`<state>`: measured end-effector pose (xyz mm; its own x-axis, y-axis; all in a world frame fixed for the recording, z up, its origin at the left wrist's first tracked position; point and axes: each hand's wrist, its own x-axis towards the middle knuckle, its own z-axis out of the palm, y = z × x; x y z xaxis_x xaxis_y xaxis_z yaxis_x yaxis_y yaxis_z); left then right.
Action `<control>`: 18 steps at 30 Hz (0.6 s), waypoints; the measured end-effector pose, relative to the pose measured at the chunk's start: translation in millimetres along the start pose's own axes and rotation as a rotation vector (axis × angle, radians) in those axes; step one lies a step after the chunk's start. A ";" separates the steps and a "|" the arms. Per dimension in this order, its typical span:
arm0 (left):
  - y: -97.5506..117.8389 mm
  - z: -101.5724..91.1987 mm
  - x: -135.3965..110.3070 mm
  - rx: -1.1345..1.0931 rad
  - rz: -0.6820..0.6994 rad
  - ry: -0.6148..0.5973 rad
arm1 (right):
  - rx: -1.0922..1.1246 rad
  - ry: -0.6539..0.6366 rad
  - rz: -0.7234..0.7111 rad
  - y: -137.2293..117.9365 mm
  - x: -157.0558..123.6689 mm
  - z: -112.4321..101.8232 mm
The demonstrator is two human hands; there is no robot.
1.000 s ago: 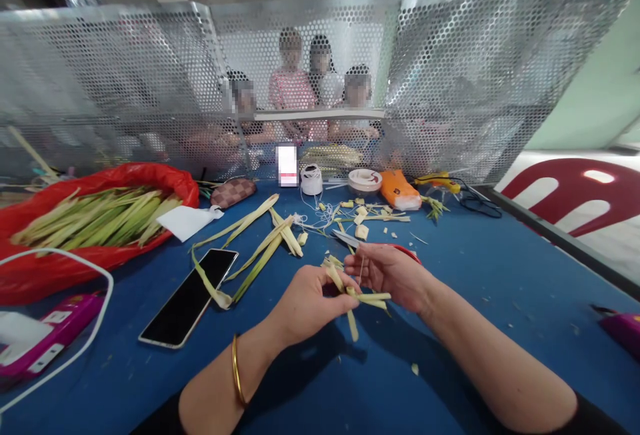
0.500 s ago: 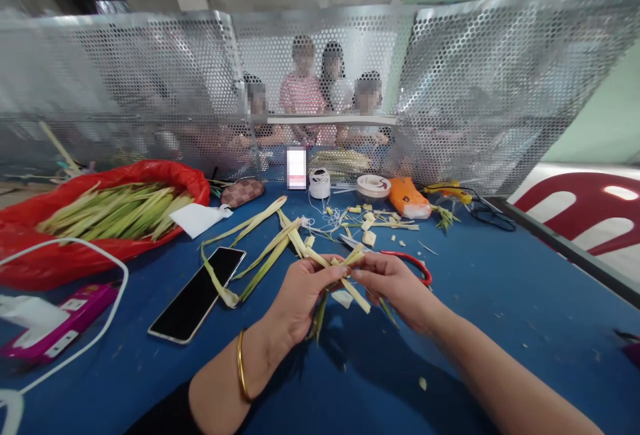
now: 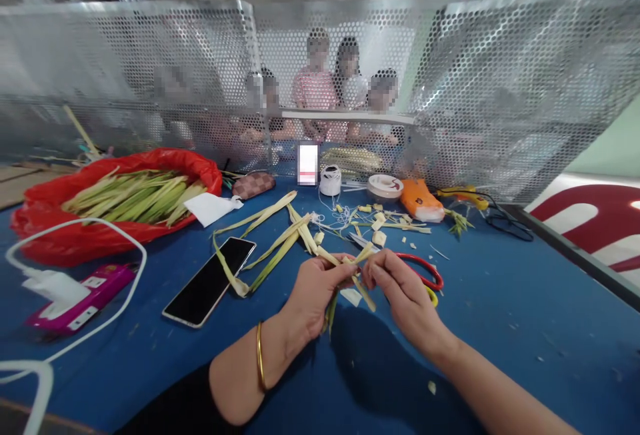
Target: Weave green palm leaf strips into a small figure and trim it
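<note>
"Over the middle of the desk [image 3: 480, 355], what is being held?"

"The strips [image 3: 365, 294]. Their crossing is pinched between the thumb and fingers of the left hand [image 3: 315, 288], and several ends are left jutting out around it."

"And the right hand [image 3: 404, 292]?"

"Its thumb and fingertips are drawn together just beside the strips. Whether a strip end or something thinner is gripped there cannot be told."

"How is this best handled?"

"The crossing is best kept flat under a firm thumb, so that no layer is allowed to slip. Each pull is better made smoothly, along a strip and not across it, since leaf so thin may be split by a jerk."

"And what should be minded nearby?"

"The scissors [image 3: 425, 263], partly hidden by the right hand, and the tangled thread [image 3: 340, 220] farther back. Loose ends could be snagged on either, so the strips are better worked slightly above the desk."
</note>
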<state>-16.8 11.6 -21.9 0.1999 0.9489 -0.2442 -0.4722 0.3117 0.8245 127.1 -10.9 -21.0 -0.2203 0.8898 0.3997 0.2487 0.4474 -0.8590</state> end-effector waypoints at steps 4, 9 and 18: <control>-2.7 0.6 -0.4 0.012 0.062 0.020 | -0.247 -0.094 -0.204 -3.0 -1.8 1.1; -1.2 2.6 -4.3 0.053 0.090 0.066 | -0.396 -0.165 -0.410 -7.8 -1.1 2.6; -1.6 2.5 -3.5 0.069 0.048 0.089 | -0.471 -0.197 -0.537 -8.2 -1.0 5.3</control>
<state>-14.6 7.6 -21.1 0.0998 0.9643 -0.2454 -0.4182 0.2644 0.8690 120.3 -16.0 -16.0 -0.5797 0.5246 0.6235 0.4277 0.8472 -0.3152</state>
